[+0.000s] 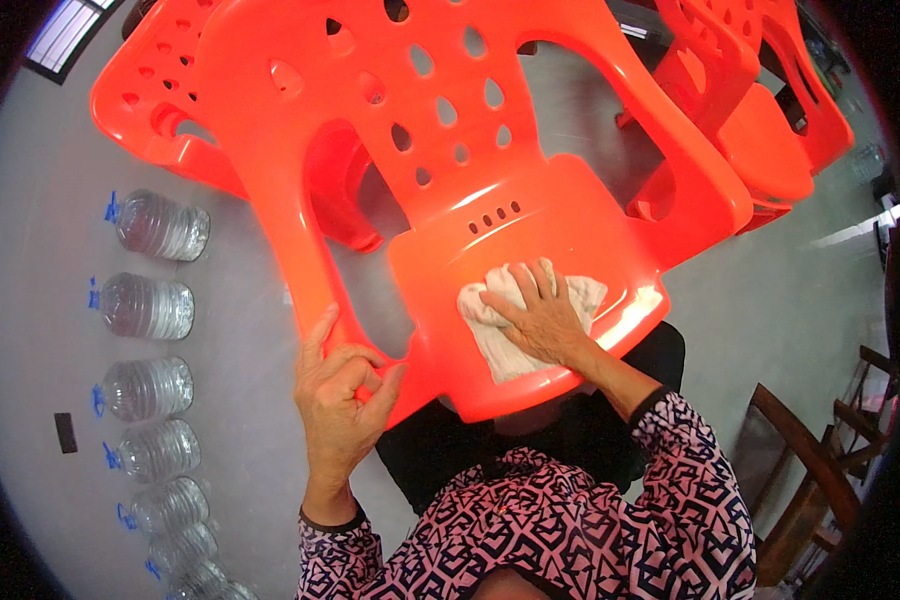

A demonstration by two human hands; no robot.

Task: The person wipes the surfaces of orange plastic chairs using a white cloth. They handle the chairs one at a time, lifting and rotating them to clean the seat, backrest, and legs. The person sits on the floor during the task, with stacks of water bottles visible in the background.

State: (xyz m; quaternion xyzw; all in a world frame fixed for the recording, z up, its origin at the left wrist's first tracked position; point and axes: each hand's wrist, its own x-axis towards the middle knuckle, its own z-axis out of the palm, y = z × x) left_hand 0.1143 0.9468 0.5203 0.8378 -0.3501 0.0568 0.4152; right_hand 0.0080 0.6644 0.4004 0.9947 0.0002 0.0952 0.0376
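A bright red-orange plastic armchair (440, 250) with drop-shaped holes in its backrest stands right in front of me, its seat facing up. On the seat lies a crumpled whitish cloth (510, 350). My right hand (542, 318) presses on this cloth near the seat's front edge, fingers bent into its folds. At the front end of the chair's left armrest is my left hand (345, 400), touching it. Its index finger is stretched along the armrest, while the other fingers are loosely bent and the thumb stands apart.
Large clear water bottles (160, 225) with blue handles stand in a row on the grey floor (260, 400) at the left. More red-orange chairs (160, 90) are behind, with another (765, 140) at the far right. Brown wooden furniture (805, 450) stands at the lower right.
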